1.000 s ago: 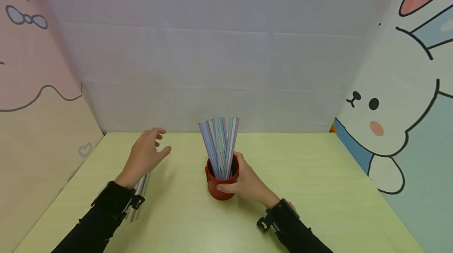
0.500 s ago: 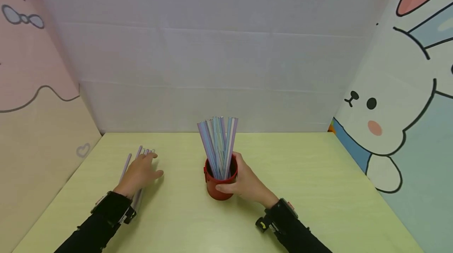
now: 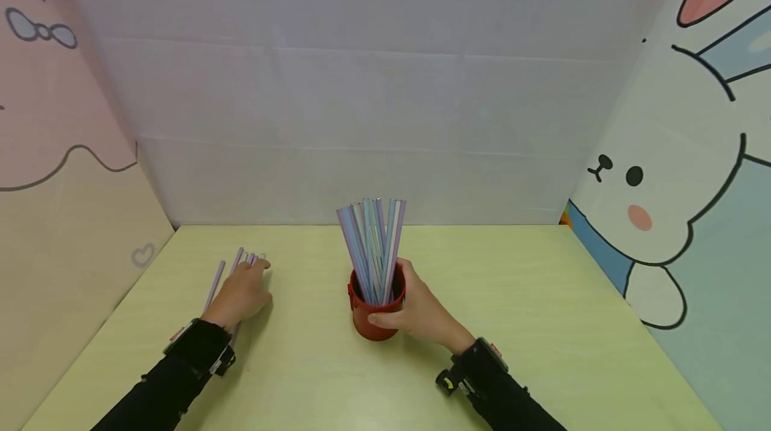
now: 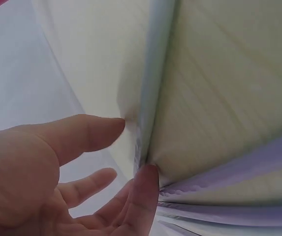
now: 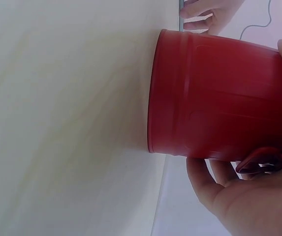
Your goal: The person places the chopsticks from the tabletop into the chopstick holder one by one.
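Note:
A small red metal bucket (image 3: 363,321) stands upright on the table, filled with pale blue, purple and whitish straws (image 3: 371,250). My right hand (image 3: 424,314) grips its side, thumb in front; the right wrist view shows fingers (image 5: 207,184) round the red wall (image 5: 224,93). To the left, my left hand (image 3: 241,294) hovers low over several loose straws (image 3: 215,284). In the left wrist view, a pale straw (image 4: 155,73) runs between thumb and fingertips. One fingertip touches it, while the thumb tip stays apart. Purple straws (image 4: 239,169) fan out beside it. My palm partly hides the straws.
The pale yellow-green tabletop (image 3: 542,324) stretches around both hands. A whitish cloth wall (image 3: 373,103) closes the back. Printed cartoon panels flank it, with a rabbit (image 3: 668,203) on the right and a pink panel (image 3: 66,103) on the left.
My left hand has come down from above the table onto the loose straws at the left, and its thumb has drawn in slightly. My right hand and the bucket stay put.

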A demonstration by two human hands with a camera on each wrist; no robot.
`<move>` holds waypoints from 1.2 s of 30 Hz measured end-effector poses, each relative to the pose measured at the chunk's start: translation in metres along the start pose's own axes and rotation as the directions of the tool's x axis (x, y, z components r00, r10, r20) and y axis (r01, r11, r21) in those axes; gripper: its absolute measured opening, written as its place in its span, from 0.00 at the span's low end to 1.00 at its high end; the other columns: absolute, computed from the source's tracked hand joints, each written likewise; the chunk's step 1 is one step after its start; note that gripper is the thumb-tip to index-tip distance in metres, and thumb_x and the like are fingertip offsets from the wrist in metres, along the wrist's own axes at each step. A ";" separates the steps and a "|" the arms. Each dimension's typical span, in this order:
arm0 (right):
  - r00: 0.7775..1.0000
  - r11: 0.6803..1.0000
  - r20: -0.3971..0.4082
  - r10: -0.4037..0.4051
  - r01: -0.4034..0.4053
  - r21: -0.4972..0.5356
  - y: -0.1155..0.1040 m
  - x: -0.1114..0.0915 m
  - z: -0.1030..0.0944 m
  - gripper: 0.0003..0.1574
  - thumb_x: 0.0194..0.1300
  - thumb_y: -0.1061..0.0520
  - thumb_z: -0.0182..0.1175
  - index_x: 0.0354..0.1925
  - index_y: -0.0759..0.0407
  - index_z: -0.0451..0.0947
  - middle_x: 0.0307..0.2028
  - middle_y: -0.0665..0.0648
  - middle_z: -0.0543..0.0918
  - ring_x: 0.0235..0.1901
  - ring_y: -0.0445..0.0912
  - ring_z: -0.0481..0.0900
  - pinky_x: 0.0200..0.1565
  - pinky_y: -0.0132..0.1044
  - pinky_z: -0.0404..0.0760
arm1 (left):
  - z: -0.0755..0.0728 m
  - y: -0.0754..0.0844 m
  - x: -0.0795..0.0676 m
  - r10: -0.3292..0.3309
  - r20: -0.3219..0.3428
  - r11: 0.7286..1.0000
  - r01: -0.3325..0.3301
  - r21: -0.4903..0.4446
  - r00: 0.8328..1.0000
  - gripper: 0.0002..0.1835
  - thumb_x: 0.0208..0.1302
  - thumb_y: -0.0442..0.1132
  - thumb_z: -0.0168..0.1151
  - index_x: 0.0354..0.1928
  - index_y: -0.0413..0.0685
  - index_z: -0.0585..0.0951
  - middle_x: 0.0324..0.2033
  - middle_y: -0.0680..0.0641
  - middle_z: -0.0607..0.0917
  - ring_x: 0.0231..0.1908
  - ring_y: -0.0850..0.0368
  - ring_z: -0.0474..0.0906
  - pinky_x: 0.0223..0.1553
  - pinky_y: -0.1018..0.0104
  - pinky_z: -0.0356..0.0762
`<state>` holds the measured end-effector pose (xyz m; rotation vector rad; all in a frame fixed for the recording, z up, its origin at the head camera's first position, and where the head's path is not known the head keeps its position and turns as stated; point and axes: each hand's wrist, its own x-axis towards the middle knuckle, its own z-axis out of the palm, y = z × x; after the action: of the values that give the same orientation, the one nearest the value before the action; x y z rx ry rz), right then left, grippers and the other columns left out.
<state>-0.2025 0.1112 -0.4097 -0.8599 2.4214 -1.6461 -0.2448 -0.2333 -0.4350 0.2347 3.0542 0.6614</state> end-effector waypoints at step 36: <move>1.000 0.999 -0.028 0.012 -0.013 -0.030 0.035 0.006 0.003 0.60 0.47 0.47 0.76 0.68 0.45 0.49 0.60 0.45 0.66 0.56 0.42 0.68 0.55 0.44 0.74 | -0.035 0.074 0.002 0.198 -0.524 0.929 -0.330 -0.170 0.828 0.14 0.60 0.35 0.59 0.49 0.49 0.78 0.33 0.55 0.79 0.32 0.62 0.77 0.34 0.61 0.77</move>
<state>-0.2207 0.1145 -0.4405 -0.8292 2.4718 -1.6319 -0.2369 -0.1806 -0.3721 0.5801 3.3911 1.3155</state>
